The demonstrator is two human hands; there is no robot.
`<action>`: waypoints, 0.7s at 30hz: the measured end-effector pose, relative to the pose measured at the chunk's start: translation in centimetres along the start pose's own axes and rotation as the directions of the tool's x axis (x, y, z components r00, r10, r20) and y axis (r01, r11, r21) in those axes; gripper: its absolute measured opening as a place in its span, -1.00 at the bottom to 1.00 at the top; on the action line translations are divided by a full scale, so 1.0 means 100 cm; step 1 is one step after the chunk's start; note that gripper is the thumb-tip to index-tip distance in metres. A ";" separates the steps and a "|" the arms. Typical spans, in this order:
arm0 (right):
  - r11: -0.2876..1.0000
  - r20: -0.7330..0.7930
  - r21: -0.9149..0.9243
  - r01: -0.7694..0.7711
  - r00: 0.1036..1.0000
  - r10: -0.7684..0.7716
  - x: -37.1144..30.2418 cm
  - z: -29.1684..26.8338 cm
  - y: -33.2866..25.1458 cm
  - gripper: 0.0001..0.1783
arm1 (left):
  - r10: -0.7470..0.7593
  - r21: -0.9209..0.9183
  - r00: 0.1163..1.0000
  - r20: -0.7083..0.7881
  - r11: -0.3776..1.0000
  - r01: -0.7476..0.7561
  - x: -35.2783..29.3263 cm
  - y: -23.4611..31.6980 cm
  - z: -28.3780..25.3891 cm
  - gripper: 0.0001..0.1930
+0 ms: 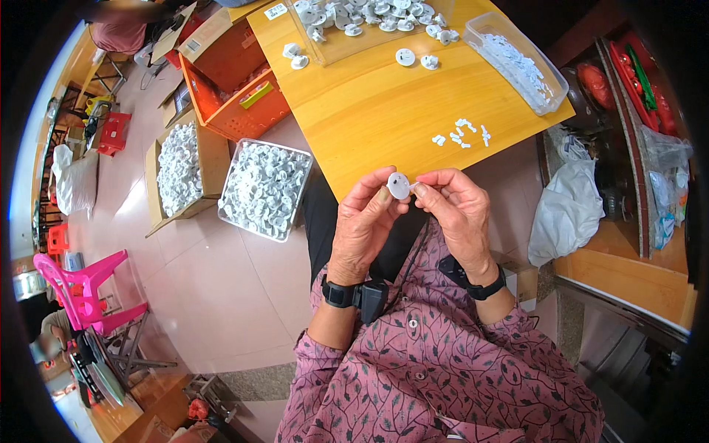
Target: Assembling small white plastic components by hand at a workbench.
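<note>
Between the thumb and fingers of my left hand [363, 220] is a round white plastic disc [399, 185] with small dark holes, held above my lap at the table's near edge. My right hand [459, 213] is closed in a pinch at the disc's right side, on a small white plastic piece that my fingertips mostly hide. Several small white plastic pegs [461, 133] lie loose on the yellow wooden table [354, 111] beyond my hands. Farther back are a round white part [405, 57] and another white part [430, 63] on its side.
A clear tub of small white pieces [557, 100] stands at the table's right edge; a clear tray [325, 57] heaped with white parts is at the back. On the floor to the left are a filled clear bin [288, 235], a cardboard box [153, 166], an orange crate [244, 118] and a pink chair [88, 280].
</note>
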State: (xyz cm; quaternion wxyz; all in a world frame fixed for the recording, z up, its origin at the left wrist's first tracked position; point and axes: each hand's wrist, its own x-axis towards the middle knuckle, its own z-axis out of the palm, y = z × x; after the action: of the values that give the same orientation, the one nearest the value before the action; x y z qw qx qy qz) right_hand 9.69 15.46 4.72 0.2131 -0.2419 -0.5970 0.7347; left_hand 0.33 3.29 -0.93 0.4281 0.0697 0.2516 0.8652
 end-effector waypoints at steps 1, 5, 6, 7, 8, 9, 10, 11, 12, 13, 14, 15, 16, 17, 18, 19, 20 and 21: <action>1.000 -0.003 0.011 0.004 1.000 -0.004 0.000 0.000 0.002 -0.89 | 0.005 0.006 1.000 -0.003 1.000 -0.005 0.000 0.000 0.000 -0.68; 0.993 -0.008 0.022 0.115 0.993 -0.115 0.003 0.000 0.012 -0.91 | 0.009 0.018 1.000 -0.023 1.000 -0.008 0.000 -0.001 0.001 -0.69; 0.993 -0.007 0.022 0.115 0.993 -0.115 0.003 0.000 0.014 -0.91 | 0.009 0.018 1.000 -0.024 1.000 -0.009 0.000 -0.001 0.000 -0.69; 0.993 -0.010 0.031 0.117 0.993 -0.117 0.003 0.000 0.014 -0.92 | 0.013 0.013 1.000 -0.013 1.000 -0.013 0.000 -0.002 -0.001 -0.70; 0.992 -0.014 0.040 0.120 0.993 -0.120 0.004 0.001 0.015 -0.92 | 0.017 0.008 1.000 -0.003 1.000 -0.017 0.000 -0.002 -0.001 -0.71; 0.992 -0.013 0.040 0.120 0.993 -0.119 0.004 0.001 0.017 -0.92 | 0.017 0.008 1.000 -0.003 1.000 -0.017 0.001 -0.002 -0.001 -0.71; 0.992 -0.014 0.040 0.124 0.992 -0.123 0.004 0.002 0.018 -0.92 | 0.018 0.010 1.000 -0.004 1.000 -0.018 0.001 -0.002 -0.001 -0.71; 0.991 -0.014 0.040 0.128 0.992 -0.127 0.005 0.002 0.018 -0.93 | 0.020 0.012 1.000 -0.004 1.000 -0.020 0.001 -0.002 -0.001 -0.71; 0.991 -0.013 0.040 0.127 0.992 -0.127 0.005 0.002 0.018 -0.93 | 0.021 0.012 1.000 -0.005 1.000 -0.021 0.001 -0.002 -0.001 -0.71; 0.993 -0.014 0.049 0.112 0.994 -0.111 0.005 0.003 0.017 -0.93 | 0.023 0.010 1.000 -0.003 1.000 -0.023 0.001 -0.002 -0.001 -0.71; 0.994 -0.015 0.058 0.096 0.995 -0.096 0.005 0.003 0.017 -0.93 | 0.026 0.008 1.000 -0.002 1.000 -0.026 0.001 -0.002 -0.001 -0.71; 0.994 -0.014 0.058 0.097 0.995 -0.096 0.005 0.003 0.017 -0.93 | 0.026 0.008 1.000 -0.002 1.000 -0.026 0.001 -0.002 -0.001 -0.71; 0.993 -0.015 0.057 0.105 0.994 -0.104 0.005 0.003 0.018 -0.93 | 0.026 0.012 1.000 -0.004 1.000 -0.026 0.001 -0.002 0.000 -0.71; 0.992 -0.015 0.055 0.113 0.994 -0.113 0.005 0.003 0.018 -0.93 | 0.026 0.015 1.000 -0.005 1.000 -0.026 0.001 -0.002 0.000 -0.71; 0.992 -0.015 0.055 0.114 0.993 -0.113 0.005 0.003 0.018 -0.93 | 0.026 0.015 1.000 -0.005 1.000 -0.026 0.001 -0.002 0.000 -0.71; 0.992 -0.013 0.061 0.107 0.994 -0.106 0.005 0.003 0.018 -0.93 | 0.027 0.016 1.000 -0.005 1.000 -0.027 0.001 -0.002 0.000 -0.71; 0.993 -0.010 0.067 0.100 0.995 -0.099 0.005 0.003 0.017 -0.93 | 0.027 0.017 1.000 -0.005 0.999 -0.027 0.001 -0.002 0.000 -0.71; 0.993 -0.009 0.067 0.101 0.995 -0.101 0.005 0.004 0.016 -0.93 | 0.029 0.017 1.000 -0.004 0.999 -0.029 0.002 -0.003 0.000 -0.71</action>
State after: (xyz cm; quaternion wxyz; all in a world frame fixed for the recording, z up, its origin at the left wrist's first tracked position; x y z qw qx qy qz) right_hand 9.04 15.16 3.12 0.2598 -0.2062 -0.5828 0.7419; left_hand 0.40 3.55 -1.07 0.4145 0.0752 0.2589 0.8692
